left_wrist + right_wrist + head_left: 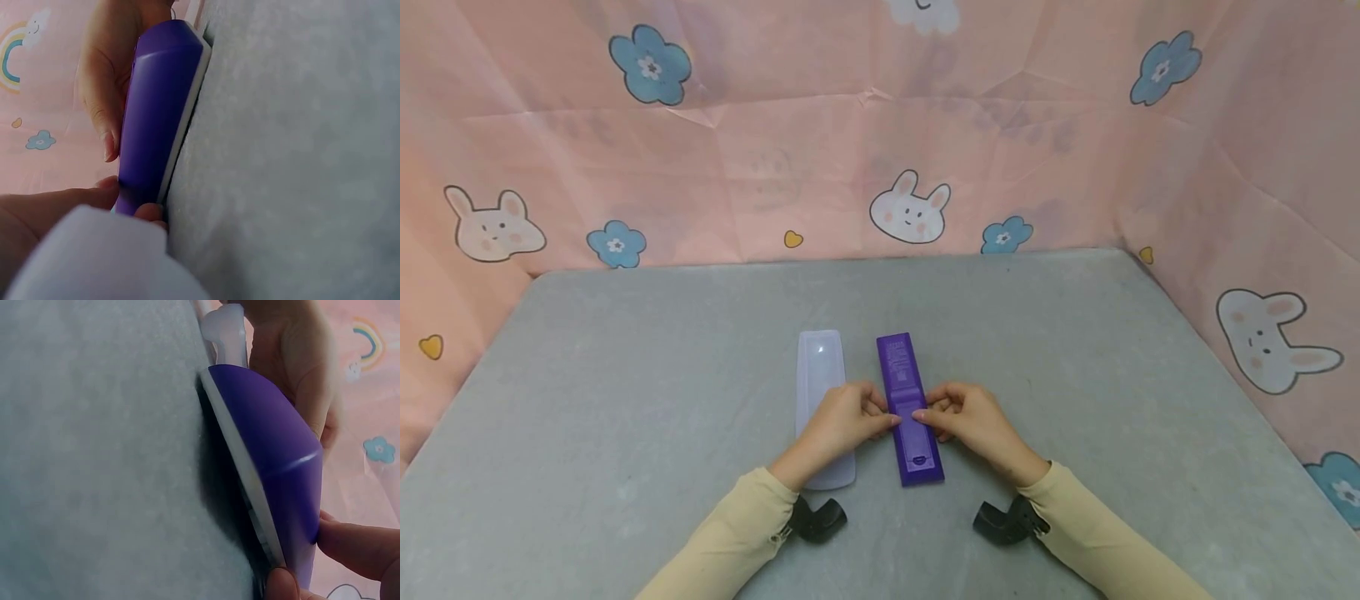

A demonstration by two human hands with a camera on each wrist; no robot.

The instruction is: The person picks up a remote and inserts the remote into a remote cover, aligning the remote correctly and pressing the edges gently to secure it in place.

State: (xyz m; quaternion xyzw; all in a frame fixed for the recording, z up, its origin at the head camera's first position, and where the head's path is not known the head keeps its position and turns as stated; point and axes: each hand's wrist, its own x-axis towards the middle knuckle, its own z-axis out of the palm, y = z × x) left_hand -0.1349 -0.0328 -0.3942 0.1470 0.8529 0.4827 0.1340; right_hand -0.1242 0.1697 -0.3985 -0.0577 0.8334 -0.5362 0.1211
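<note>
A purple remote control (917, 446) lies back side up, its battery cover facing upward and its printed label towards the far end. My left hand (847, 417) pinches its left edge, thumb on the back and fingers at the side. On the opposite edge my right hand (977, 421) pinches it the same way. Both wrist views show the purple shell (159, 94) with a pale face underneath; in the right wrist view one edge of the remote control (275, 431) is tilted up off the table. A translucent whitish remote cover (822, 362) lies left of it, partly hidden under my left hand.
The grey table (647, 400) stretches out around the hands. A pink curtain (820, 167) with rabbits and flowers hangs behind it and along the sides. Black wrist mounts (820, 521) sit at both sleeves, near the tabletop.
</note>
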